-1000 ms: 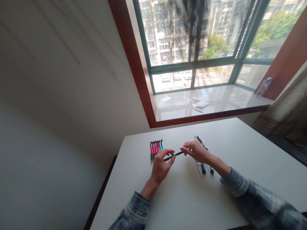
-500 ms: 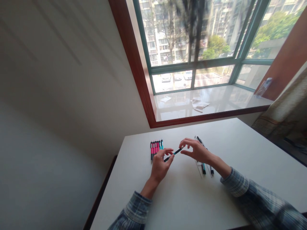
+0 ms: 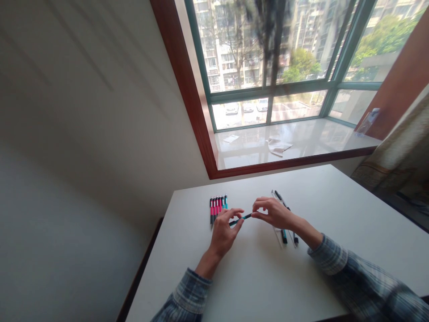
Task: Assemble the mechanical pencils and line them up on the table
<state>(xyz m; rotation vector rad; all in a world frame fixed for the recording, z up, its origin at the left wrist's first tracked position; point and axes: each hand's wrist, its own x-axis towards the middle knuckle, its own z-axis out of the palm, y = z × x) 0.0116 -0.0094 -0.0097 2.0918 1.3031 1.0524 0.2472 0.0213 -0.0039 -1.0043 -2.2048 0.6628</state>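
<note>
A black and teal pen (image 3: 246, 217) is held slantwise above the table between my two hands. My left hand (image 3: 225, 229) grips its lower left part between thumb and fingers. At the upper right end, the thumb and fingertips of my right hand (image 3: 272, 213) are pinched together on the tip. Just beyond my left hand lies a row of pink and teal pens (image 3: 216, 206), side by side, partly covered by that hand. Under and behind my right hand are loose pen parts: a black and teal barrel (image 3: 284, 236), a dark one (image 3: 295, 237) and thin whitish sticks (image 3: 277, 237).
The white table (image 3: 261, 277) meets the wall and a window with a red-brown frame (image 3: 241, 171). On the sill (image 3: 311, 134) lie crumpled paper (image 3: 278, 146) and a flat white piece (image 3: 231, 139), with a clear bottle (image 3: 368, 122) at the right. A curtain (image 3: 392, 147) hangs beside it.
My right thumb and fingers, apart around the pen's end before, have closed on it. The pen's right end has dropped slightly. My left hand has hardly moved.
</note>
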